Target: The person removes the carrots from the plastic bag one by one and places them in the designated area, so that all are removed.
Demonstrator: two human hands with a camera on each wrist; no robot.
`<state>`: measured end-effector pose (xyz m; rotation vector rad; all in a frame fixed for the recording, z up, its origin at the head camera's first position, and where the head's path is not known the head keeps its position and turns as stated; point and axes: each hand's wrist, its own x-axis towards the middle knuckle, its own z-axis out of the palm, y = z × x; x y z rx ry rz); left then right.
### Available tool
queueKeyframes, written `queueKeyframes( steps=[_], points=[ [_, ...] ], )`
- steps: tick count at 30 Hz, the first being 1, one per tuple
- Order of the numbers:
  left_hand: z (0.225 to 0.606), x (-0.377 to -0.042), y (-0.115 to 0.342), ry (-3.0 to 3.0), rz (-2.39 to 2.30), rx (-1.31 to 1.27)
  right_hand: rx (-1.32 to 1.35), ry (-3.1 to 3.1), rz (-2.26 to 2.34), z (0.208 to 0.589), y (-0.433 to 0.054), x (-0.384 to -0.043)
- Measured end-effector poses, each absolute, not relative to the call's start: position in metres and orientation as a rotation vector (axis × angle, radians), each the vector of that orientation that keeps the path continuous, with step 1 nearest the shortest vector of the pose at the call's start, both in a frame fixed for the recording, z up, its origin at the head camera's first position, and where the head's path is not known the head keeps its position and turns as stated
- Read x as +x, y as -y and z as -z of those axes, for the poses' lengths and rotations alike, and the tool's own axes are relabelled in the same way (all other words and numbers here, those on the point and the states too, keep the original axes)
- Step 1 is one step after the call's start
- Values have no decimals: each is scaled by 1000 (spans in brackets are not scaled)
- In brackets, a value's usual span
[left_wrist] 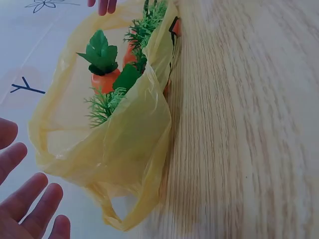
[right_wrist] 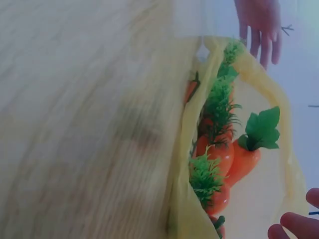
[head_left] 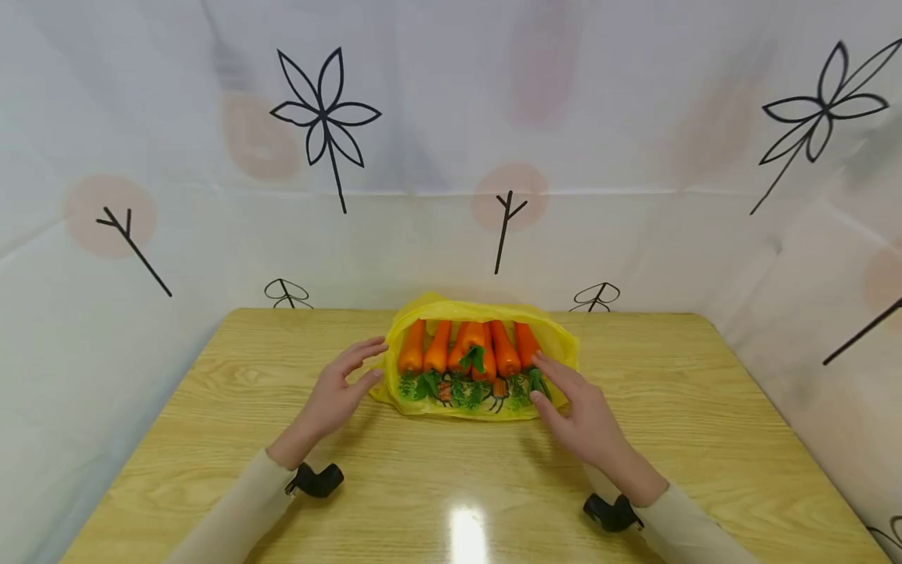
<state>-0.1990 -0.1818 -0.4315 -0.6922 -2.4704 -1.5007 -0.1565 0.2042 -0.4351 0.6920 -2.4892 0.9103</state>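
A yellow plastic bag lies on its side with its mouth facing me. Several orange carrots with green leafy tops are lined up inside, one resting over the others. My left hand is at the bag's left edge, fingers spread and holding nothing. At the right edge of the mouth, my right hand has its fingers extended, the tips overlapping the rightmost carrot in the head view. In the left wrist view, a handle loop hangs out beside the left fingers.
The bag sits near the far edge of a light wooden table. A white cloth printed with dark flowers and twigs rises behind the table and along both sides. A black wrist camera is strapped to the left sleeve, another to the right.
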Motion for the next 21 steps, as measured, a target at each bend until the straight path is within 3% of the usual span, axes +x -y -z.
queueKeyframes(
  steps=[21],
  points=[
    [437,-218,180,2544,1669,-665,491,2623,-1284,425,-181,-191]
  ],
)
